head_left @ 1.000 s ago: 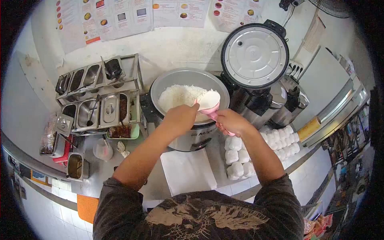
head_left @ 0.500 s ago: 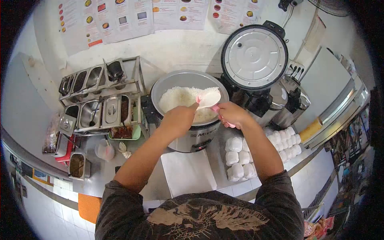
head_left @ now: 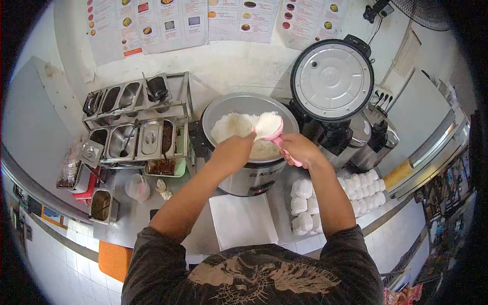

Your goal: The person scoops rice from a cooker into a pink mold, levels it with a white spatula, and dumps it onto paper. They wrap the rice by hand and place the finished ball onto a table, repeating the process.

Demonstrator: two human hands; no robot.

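My right hand point(head_left: 301, 148) is closed around the handle of a pink scoop point(head_left: 276, 136), which is heaped with white rice. The scoop is held over the open rice cooker point(head_left: 207, 119). Inside the cooker lies loose white rice point(head_left: 229, 126), hollowed toward the middle. My left hand point(head_left: 235, 153) is over the cooker's front rim, fingers closed, with its fingertips beside the scoop's left edge. A small pinkish bit shows at those fingertips, too small to name. In front of the cooker a sheet of white paper point(head_left: 244, 221) lies on the metal table.
White wrapped packets point(head_left: 302, 206) stand in rows at the right. A rack of metal food pans point(head_left: 122, 142) is at the left, with a plastic cup point(head_left: 137, 188) and a sauce pan point(head_left: 103, 206) nearby. The raised cooker lid point(head_left: 332, 79) is behind, beside steel containers point(head_left: 376, 145).
The rice-filled scoop has turned and tilted in my right hand, so more of its pink side shows. My left fingertips stay close to its edge. The whole view has shifted slightly.
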